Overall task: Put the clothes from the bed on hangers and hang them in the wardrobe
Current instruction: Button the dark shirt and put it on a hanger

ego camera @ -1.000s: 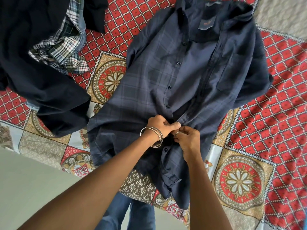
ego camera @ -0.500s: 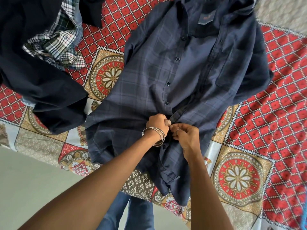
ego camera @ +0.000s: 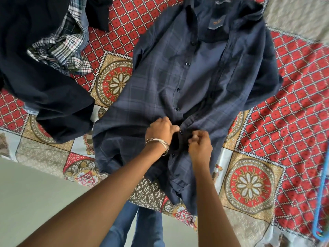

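A navy checked shirt (ego camera: 156,90) lies spread on the bed, collar away from me, its upper front open and its hem hanging over the near edge. My left hand (ego camera: 161,129), with bangles on the wrist, pinches the button placket near the lower front. My right hand (ego camera: 200,145) pinches the opposite placket edge, a small gap apart from the left, with a dark button (ego camera: 181,132) between them. A blue hanger (ego camera: 320,204) lies at the right edge of the bed, partly cut off by the frame.
A pile of clothes sits at the upper left: a dark navy garment (ego camera: 44,90) and a black-and-white checked shirt (ego camera: 60,49). The red patterned bedsheet (ego camera: 293,107) covers the bed. Pale floor (ego camera: 35,202) and my jeans (ego camera: 142,229) show below the bed's edge.
My two hands, touching at the placket before, have drawn slightly apart, the right one moving right and toward me. A button now shows between them. The shirt has not shifted on the bed.
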